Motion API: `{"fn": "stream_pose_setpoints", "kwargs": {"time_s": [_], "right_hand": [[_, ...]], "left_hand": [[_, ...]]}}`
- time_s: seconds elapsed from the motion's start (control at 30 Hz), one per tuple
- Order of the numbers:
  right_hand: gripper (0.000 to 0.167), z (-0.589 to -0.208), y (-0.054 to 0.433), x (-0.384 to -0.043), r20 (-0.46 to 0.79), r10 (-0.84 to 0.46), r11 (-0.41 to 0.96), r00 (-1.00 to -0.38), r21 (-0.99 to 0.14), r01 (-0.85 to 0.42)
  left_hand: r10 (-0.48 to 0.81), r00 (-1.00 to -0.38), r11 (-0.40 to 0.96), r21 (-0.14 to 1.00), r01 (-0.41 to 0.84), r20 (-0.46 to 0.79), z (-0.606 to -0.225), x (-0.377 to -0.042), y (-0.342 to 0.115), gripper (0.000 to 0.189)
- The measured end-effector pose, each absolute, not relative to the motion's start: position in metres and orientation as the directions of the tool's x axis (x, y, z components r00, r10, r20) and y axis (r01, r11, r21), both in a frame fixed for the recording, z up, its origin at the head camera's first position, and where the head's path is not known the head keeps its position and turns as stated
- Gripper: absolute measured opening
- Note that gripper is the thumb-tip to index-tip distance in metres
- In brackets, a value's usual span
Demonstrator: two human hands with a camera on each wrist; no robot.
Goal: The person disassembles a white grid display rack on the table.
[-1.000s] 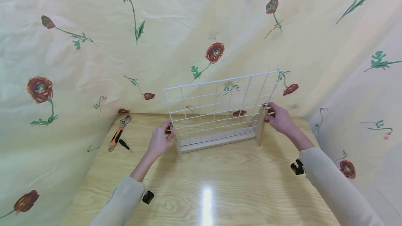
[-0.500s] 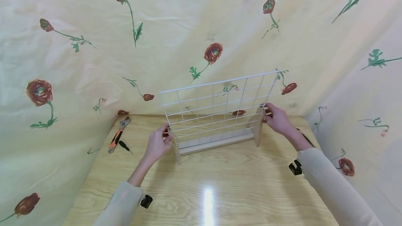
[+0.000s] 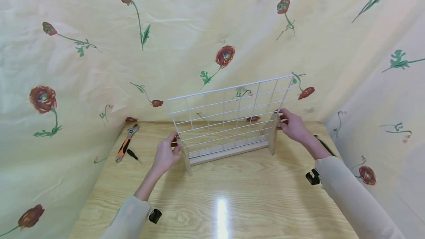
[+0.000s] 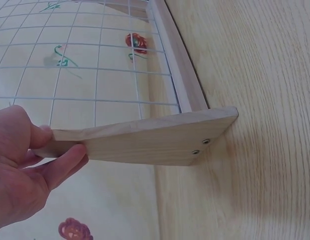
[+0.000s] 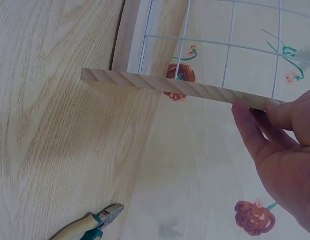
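Note:
A small rack stands on the table, with a white wire grid [image 3: 229, 87] leaning back between two wooden side panels and a wooden crossbar [image 3: 229, 152] low between them. My left hand [image 3: 167, 154] pinches the upper end of the left side panel [image 4: 144, 142] between thumb and fingers. Two screw heads [image 4: 201, 146] show near that panel's lower end. On the other side, the right side panel [image 5: 160, 83] is pinched at its upper end by my right hand [image 3: 293, 125].
On the left lie an adjustable wrench [image 3: 125, 146] with an orange and black handle and a small black screwdriver [image 3: 133, 154]. Pliers [image 5: 82, 225] lie at the right, partly behind my forearm in the head view. A flowered cloth [image 3: 186, 28] hangs behind the table [image 3: 259, 194].
The rack has shifted slightly left and toward me, mostly at its left end, with both hands still on its panels. More of the pliers shows beside my right forearm; the head view has shifted slightly.

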State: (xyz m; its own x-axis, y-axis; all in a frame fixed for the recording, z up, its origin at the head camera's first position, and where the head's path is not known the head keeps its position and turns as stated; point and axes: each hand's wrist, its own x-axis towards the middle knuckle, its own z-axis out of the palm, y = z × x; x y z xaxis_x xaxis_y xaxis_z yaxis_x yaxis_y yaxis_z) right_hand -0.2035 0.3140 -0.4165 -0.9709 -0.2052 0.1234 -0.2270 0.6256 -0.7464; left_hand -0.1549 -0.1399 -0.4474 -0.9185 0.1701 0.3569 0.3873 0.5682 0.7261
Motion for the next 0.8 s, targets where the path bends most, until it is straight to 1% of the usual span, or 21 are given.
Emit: {"fn": "stream_pose_setpoints", "kwargs": {"time_s": [0.13,0.4,0.8], "right_hand": [[0.037,-0.415,0.314,-0.203,0.123,-0.227,0.649,-0.966,-0.721,-0.244],[0.036,-0.417,0.314,-0.203,0.141,-0.265,0.644,-0.954,-0.71,-0.284],[0.036,-0.418,0.31,-0.205,0.133,-0.28,0.652,-0.951,-0.701,-0.29]], "left_hand": [[0.156,-0.923,0.579,0.724,0.374,0.352,-0.447,-0.151,-0.142,0.042],[0.146,-0.925,0.592,0.718,0.366,0.351,-0.447,-0.146,-0.143,0.041],[0.14,-0.931,0.598,0.72,0.351,0.337,-0.446,-0.14,-0.147,0.039]]}}
